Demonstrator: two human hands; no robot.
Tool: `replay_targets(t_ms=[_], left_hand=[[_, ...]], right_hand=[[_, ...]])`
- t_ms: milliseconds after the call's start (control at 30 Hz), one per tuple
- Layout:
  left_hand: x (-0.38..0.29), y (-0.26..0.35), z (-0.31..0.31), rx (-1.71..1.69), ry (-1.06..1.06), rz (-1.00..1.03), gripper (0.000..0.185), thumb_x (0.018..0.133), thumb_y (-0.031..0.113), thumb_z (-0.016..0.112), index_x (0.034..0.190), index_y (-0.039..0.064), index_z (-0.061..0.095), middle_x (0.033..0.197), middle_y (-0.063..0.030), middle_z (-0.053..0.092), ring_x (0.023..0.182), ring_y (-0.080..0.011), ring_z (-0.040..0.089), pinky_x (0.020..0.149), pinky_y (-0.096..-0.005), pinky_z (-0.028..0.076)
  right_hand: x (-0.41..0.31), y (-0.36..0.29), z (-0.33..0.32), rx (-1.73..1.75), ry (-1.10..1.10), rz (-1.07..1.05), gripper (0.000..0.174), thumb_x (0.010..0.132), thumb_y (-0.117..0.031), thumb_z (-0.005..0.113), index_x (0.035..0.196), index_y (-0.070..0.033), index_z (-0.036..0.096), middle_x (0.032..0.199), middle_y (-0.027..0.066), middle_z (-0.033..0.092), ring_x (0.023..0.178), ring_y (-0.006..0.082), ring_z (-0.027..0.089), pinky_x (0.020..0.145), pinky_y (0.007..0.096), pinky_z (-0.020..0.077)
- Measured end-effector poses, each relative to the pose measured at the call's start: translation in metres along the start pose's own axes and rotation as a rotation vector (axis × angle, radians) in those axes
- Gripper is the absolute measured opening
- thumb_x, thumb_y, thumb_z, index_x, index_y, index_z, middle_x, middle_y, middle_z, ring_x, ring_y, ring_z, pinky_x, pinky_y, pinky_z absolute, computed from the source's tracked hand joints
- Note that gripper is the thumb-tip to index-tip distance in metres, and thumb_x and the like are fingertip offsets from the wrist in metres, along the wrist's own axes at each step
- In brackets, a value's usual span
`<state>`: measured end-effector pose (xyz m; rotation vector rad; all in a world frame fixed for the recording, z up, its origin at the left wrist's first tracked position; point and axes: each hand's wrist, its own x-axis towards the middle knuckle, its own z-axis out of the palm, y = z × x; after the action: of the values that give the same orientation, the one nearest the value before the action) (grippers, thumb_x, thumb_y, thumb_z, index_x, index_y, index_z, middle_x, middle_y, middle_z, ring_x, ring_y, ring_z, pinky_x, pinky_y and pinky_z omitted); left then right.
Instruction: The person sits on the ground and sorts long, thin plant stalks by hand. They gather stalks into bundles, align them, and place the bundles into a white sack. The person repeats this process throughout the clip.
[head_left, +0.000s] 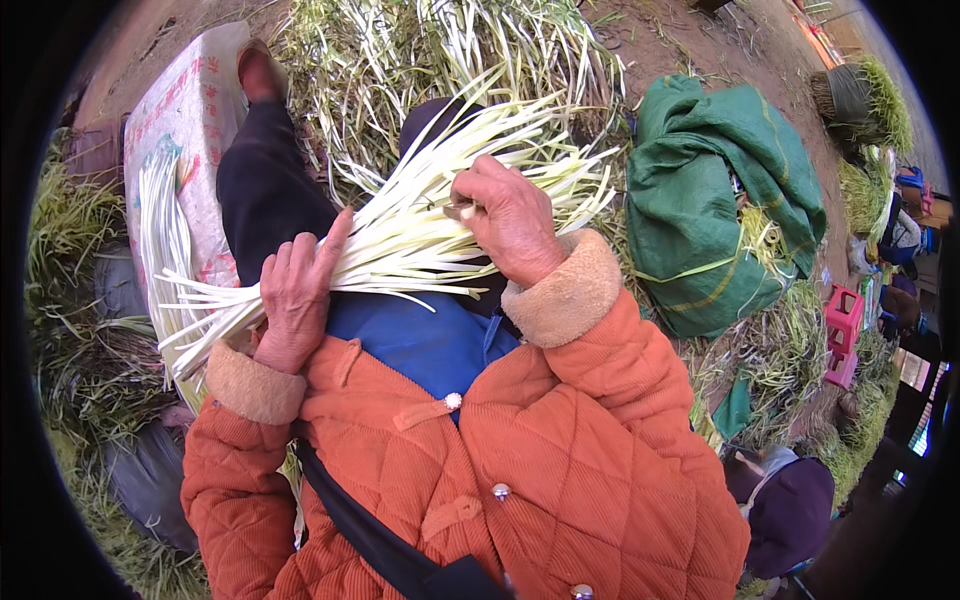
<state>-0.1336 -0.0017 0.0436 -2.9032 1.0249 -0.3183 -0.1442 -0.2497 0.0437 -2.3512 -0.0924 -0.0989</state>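
A loose bundle of pale blanched chives (412, 240) lies slantwise across my lap, white stems toward the left and yellowish leaf tips toward the upper right. My left hand (296, 292) is closed around the stem end, its index finger stretched along the stalks. Over the leafy half, my right hand (506, 217) has its fingers curled, with thumb and forefinger pinching pale stalks; the exact grip is partly hidden. Beneath the bundle shows a blue apron or garment (405, 330). Beside my left leg, another bunch of white stalks (161, 217) rests on a printed white woven sack (217, 135).
A large heap of uncleaned chives (360, 67) lies ahead. At the right stand a green woven sack (705, 187), a pink plastic stool (845, 319) and a wrapped bundle of greens (851, 101). A person in purple (791, 510) is at lower right. More greens (71, 232) lie left.
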Motion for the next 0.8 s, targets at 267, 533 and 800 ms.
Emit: replay_targets(t_ms=[267,533,800], left_hand=[[-0.002,-0.003,0.003,-0.029,0.001,-0.017,0.067,0.070,-0.001,0.053,0.133,0.020,0.044,0.074,-0.0020,0.041,0.067,-0.0166,0.048,0.058,-0.0296,0.037],[0.002,0.000,0.005,-0.046,0.013,0.004,0.065,0.070,-0.001,0.052,0.132,0.018,0.045,0.074,-0.0023,0.042,0.067,-0.0172,0.048,0.058,-0.0304,0.038],[-0.001,0.000,0.007,-0.027,-0.004,-0.008,0.063,0.072,0.000,0.052,0.131,0.018,0.045,0.074,-0.0029,0.042,0.068,-0.0184,0.049,0.059,-0.0308,0.038]], right_hand=[[-0.074,0.098,-0.068,-0.385,0.560,0.318,0.007,0.076,0.002,0.056,0.080,-0.002,0.052,0.074,0.0111,0.046,0.063,0.0252,0.048,0.058,0.0356,0.0399],[-0.084,0.098,-0.102,-0.191,0.590,0.162,0.037,0.071,0.010,0.058,0.103,-0.007,0.063,0.099,0.0136,0.056,0.086,0.0267,0.059,0.070,0.0305,0.0489],[-0.001,0.070,-0.034,-0.277,0.015,-0.077,0.002,0.076,-0.008,0.058,0.078,-0.009,0.058,0.079,0.0077,0.051,0.072,0.0300,0.054,0.062,0.0409,0.0463]])
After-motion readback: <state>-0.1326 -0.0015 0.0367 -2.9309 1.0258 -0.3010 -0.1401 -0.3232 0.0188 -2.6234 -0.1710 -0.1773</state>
